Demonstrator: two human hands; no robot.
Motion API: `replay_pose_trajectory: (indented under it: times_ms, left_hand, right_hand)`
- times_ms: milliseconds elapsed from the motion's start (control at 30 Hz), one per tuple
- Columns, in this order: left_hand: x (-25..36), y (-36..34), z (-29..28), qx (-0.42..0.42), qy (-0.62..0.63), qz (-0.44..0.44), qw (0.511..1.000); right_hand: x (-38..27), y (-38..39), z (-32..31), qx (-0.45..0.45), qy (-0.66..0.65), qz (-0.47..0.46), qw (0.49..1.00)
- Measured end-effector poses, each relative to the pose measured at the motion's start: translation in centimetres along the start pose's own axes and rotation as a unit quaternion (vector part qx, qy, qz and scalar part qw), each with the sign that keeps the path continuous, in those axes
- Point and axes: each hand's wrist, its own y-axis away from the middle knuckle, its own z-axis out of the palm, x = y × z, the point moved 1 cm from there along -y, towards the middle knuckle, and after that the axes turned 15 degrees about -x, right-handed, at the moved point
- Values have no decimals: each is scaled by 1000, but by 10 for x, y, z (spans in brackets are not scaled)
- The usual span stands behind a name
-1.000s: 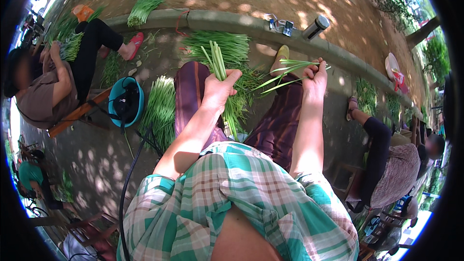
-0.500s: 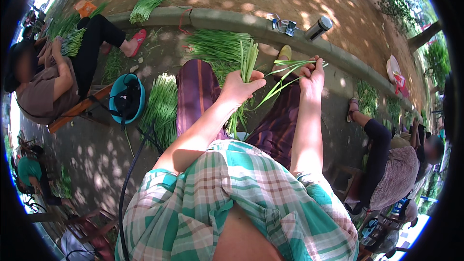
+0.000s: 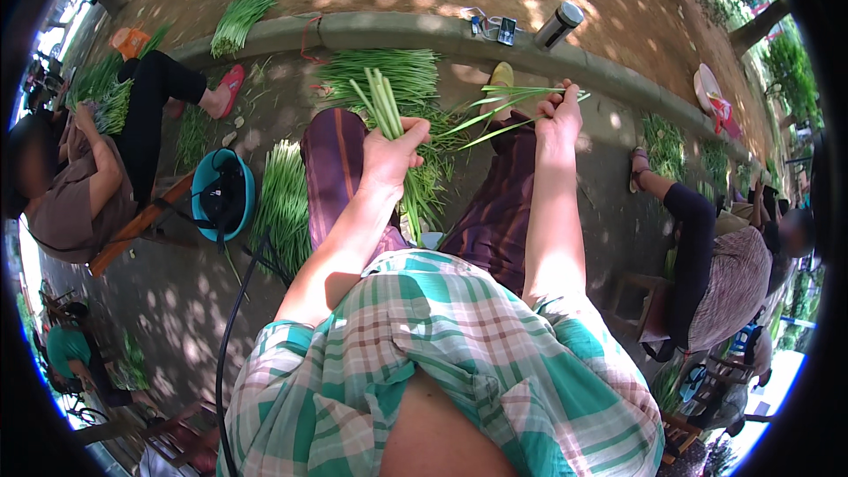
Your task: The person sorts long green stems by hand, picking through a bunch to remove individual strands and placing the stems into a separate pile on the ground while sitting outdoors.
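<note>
My left hand (image 3: 395,157) is closed round a bunch of chive-like green stalks (image 3: 380,104), pale ends up, green ends hanging between my knees. Off to its right, my right hand (image 3: 558,115) pinches a few thin green stalks (image 3: 495,124) that trail leftward toward the left hand. Beyond my knees a large heap of the same stalks (image 3: 380,75) lies on the ground before the kerb. Another thick pile of stalks (image 3: 283,194) rests beside my left leg. Loose greens (image 3: 428,181) lie between my legs.
Along the kerb (image 3: 380,31) are a phone (image 3: 506,31) and a steel flask (image 3: 559,25). A blue basin (image 3: 246,203) holding a black bag stands at left. Seated people are on both sides. A black cable (image 3: 223,362) runs past my left side.
My hands have drawn farther apart. The left hand has come nearer and leftward, its bunch now leaning left. The stalks in my right hand stretch out more level. The view has shifted slightly.
</note>
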Motion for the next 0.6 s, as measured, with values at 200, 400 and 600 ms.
replay_pose_trajectory:
  times_ms: [200, 400, 600]
  left_hand:
    - [8, 0, -23, 9, 20, -14, 1000]
    - [4, 3, -19, -11, -2, 0, 1000]
    - [14, 16, 0, -46, -15, 16, 999]
  right_hand:
    - [-28, -14, -19, 9, -43, -6, 999]
    - [-37, -14, -15, -6, -66, 5, 998]
    - [-34, -5, -4, -34, -46, 1, 998]
